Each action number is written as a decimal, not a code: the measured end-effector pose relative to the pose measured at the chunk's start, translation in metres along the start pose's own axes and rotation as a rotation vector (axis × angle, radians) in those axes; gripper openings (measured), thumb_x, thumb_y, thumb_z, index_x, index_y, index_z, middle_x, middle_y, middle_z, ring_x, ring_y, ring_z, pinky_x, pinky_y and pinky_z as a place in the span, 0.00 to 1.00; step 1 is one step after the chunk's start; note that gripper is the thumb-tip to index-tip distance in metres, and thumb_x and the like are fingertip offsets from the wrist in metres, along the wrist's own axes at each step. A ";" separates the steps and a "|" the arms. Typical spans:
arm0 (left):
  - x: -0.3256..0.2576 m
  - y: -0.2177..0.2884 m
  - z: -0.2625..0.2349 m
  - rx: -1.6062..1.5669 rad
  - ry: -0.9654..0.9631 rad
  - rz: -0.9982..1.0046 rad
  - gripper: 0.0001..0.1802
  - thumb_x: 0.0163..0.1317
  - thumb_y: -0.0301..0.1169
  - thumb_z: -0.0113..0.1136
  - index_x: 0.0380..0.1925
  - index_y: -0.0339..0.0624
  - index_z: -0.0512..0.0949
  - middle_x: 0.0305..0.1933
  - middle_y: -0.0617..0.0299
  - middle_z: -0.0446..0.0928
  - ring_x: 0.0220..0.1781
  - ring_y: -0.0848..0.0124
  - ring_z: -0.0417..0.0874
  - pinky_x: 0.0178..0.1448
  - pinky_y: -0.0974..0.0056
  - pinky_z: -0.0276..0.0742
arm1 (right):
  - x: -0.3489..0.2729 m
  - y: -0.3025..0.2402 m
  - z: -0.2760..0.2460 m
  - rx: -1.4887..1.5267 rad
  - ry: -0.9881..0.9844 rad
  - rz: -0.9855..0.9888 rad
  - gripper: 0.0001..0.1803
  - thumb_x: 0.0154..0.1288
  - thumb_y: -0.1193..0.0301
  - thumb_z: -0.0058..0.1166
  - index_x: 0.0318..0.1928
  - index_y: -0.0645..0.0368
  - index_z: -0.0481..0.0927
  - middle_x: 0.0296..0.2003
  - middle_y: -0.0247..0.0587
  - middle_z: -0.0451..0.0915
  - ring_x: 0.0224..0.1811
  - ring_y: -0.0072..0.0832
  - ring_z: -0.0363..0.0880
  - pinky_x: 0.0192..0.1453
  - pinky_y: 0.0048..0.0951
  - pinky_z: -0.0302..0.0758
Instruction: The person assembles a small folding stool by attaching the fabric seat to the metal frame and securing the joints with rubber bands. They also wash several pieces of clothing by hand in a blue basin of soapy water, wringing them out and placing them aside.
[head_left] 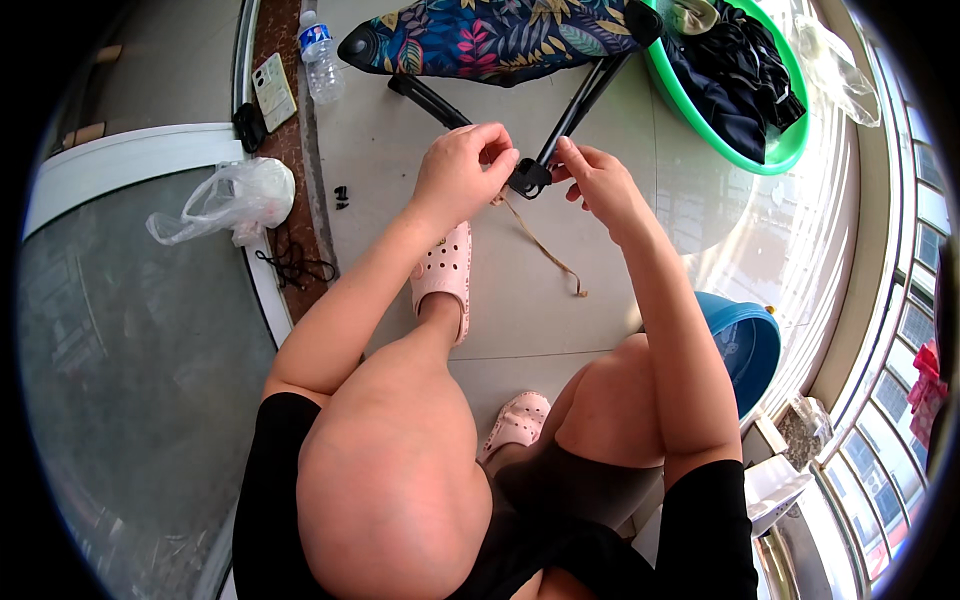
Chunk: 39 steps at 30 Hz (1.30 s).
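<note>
I see the left hand (462,172) just above the middle of the frame, its fingers curled in and pinched together at the tips on the top end of a thin tan cord (545,250), right beside the black foot cap (529,178) of a folding stool. The right hand (598,182) sits just to the right of that cap, thumb and forefinger closed toward it while the other fingers spread loosely; I cannot tell whether it grips the cord or the cap itself. From the cap the cord trails down and to the right across the pale floor tiles (520,320), ending in a small curl near the centre of the frame. Two black stool legs (580,100) run up from the cap to a fabric seat (495,38) with a bright leaf print at the top centre. Below the left hand a pink perforated clog (443,275) rests on the tiles, and a second one (517,420) shows lower down between the knees. At the upper right a green basin (790,150) holds dark clothing (735,75); a blue tub (750,345) sits at the right middle. At the upper left stand a clear water bottle (320,55) and a white plastic bag (230,198).
</note>
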<state>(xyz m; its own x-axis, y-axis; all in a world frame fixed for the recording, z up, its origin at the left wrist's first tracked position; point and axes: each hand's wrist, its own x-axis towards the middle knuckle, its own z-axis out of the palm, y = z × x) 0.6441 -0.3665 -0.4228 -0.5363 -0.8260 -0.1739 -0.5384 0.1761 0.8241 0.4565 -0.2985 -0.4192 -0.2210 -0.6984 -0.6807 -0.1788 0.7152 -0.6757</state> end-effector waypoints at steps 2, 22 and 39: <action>0.015 -0.002 -0.005 0.057 -0.090 -0.038 0.10 0.61 0.33 0.61 0.31 0.37 0.77 0.23 0.64 0.76 0.26 0.75 0.77 0.35 0.67 0.73 | 0.009 -0.004 0.012 0.211 -0.057 0.082 0.26 0.69 0.48 0.54 0.41 0.63 0.83 0.30 0.33 0.81 0.30 0.23 0.76 0.38 0.27 0.75; -0.088 -0.036 -0.185 0.141 0.183 -0.428 0.08 0.67 0.35 0.58 0.34 0.42 0.75 0.22 0.67 0.71 0.18 0.80 0.65 0.24 0.69 0.60 | 0.021 0.019 -0.002 0.458 -0.116 0.131 0.19 0.70 0.53 0.55 0.40 0.58 0.80 0.28 0.30 0.76 0.28 0.16 0.72 0.38 0.23 0.77; -0.254 -0.139 -0.174 0.977 -0.375 -1.103 0.18 0.63 0.39 0.62 0.47 0.39 0.80 0.50 0.55 0.79 0.55 0.55 0.80 0.56 0.52 0.78 | 0.022 0.021 -0.010 0.357 -0.167 0.146 0.22 0.69 0.47 0.54 0.41 0.54 0.82 0.31 0.28 0.80 0.34 0.18 0.77 0.43 0.23 0.76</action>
<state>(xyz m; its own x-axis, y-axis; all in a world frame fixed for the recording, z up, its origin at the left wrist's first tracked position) 0.9681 -0.2748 -0.3993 0.3609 -0.6245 -0.6926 -0.8939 -0.0201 -0.4477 0.4386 -0.2989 -0.4459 -0.0560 -0.6064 -0.7932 0.1926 0.7730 -0.6045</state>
